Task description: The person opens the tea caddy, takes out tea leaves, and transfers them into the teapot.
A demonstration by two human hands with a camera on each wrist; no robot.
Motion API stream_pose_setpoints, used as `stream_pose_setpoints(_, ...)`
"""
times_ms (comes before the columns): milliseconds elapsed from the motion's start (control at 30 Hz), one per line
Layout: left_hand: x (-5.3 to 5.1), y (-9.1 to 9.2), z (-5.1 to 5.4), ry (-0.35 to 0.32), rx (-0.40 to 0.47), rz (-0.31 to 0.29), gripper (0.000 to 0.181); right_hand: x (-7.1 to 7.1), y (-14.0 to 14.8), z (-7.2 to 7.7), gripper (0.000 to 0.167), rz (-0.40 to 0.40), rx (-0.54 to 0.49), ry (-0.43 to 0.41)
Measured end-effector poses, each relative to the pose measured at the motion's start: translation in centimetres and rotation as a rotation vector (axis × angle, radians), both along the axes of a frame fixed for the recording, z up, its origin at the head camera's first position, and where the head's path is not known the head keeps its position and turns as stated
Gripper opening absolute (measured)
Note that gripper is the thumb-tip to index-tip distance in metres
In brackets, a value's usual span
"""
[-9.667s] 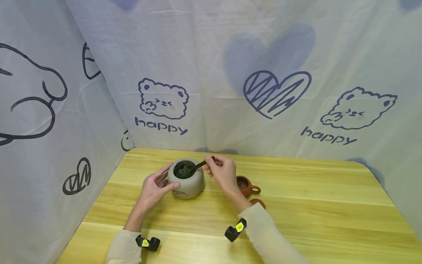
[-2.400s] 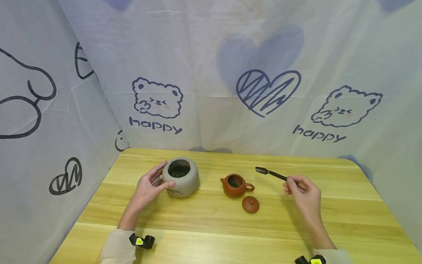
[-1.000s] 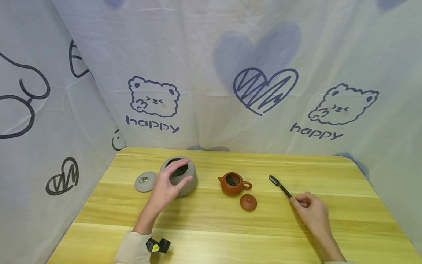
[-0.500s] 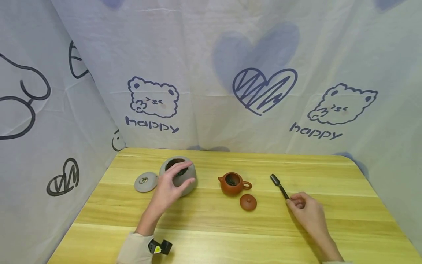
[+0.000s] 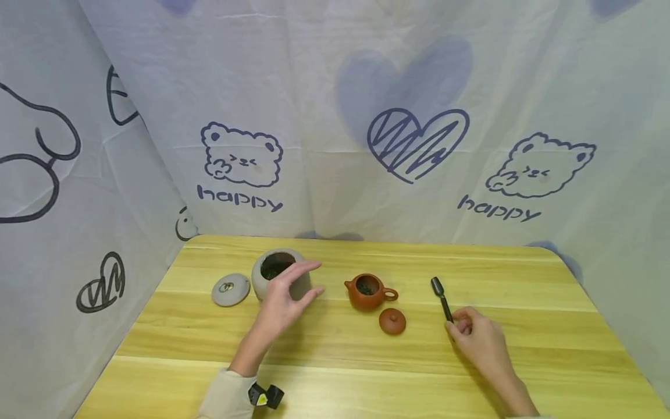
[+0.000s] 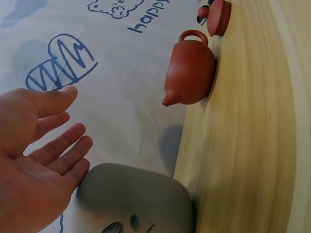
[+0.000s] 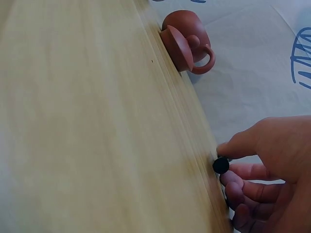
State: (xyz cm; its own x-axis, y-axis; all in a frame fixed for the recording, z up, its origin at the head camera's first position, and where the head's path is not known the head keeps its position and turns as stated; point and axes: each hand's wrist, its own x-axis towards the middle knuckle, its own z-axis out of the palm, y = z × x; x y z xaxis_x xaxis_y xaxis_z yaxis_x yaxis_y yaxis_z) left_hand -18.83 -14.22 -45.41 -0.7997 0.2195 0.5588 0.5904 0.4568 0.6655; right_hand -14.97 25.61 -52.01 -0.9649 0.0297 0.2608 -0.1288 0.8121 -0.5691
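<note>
My left hand (image 5: 282, 302) is spread, fingers and thumb apart and holding nothing, in front of the grey jar (image 5: 259, 279). The jar stands uncapped with dark tea leaves (image 5: 272, 269) inside. In the left wrist view its side (image 6: 141, 194) lies close to my fingertips; whether they touch it I cannot tell. At the right, my right hand (image 5: 483, 346) pinches the dark handle of a tea scoop (image 5: 438, 287), low over the table or on it. The handle's round end (image 7: 221, 165) shows between thumb and fingers. Between the hands sits a reddish-brown teapot (image 5: 361, 301), uncovered, with dark leaves inside.
The teapot lid (image 5: 392, 322) lies in front of the teapot. Left of the jar is its grey lid (image 5: 230, 291) with a ring-like mark on top. The wooden table (image 5: 335, 355) ends at a printed cloth backdrop (image 5: 335, 198).
Earlier, my right hand had the scoop in the jar, then moved it right and lowered it past the teapot. My left hand has released the jar and is shifting right. Leaves now show in the teapot.
</note>
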Motion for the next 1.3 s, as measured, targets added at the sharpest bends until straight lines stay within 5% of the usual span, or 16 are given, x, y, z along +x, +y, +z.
stream_pose_setpoints(167,-0.2,0.7,-0.3,-0.023,0.008,-0.013,0.047,0.0,-0.1,0.0,0.021,-0.018,-0.005,-0.002)
stream_pose_setpoints(367,-0.5,1.6,-0.8,-0.057,0.023,-0.038,0.047,0.0,-0.6,0.4,0.02,-0.047,-0.019,0.12)
stream_pose_setpoints(767,-1.1,2.9,-2.0,-0.153,0.071,-0.064,0.042,0.1,-2.3,0.9,0.017,0.099,-0.148,0.184)
stream_pose_setpoints(1300,-2.2,4.7,-4.3,-0.313,0.288,-0.112,0.035,-1.0,-4.9,0.4,0.027,0.262,-0.284,0.192)
